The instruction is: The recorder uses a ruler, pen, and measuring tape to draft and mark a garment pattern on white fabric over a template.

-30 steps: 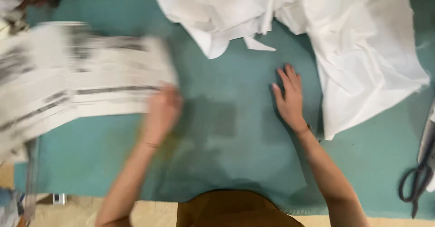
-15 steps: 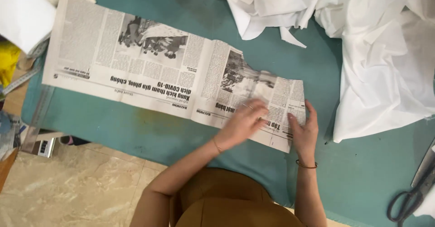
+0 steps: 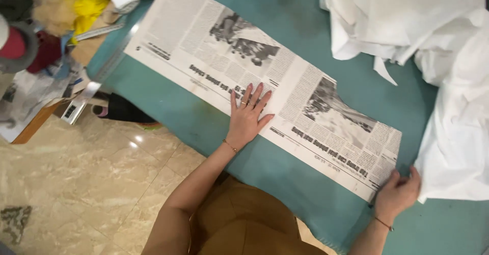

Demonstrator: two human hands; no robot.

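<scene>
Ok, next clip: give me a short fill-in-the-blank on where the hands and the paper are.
1. The left hand lies flat, fingers spread, on the ____.
2. The right hand grips the newspaper at its ____ end corner.
3. The newspaper is spread on a table with a ____ top.
4. Beyond the right hand lies a heap of ____ cloth.

Missing words: newspaper; right; teal; white
</scene>
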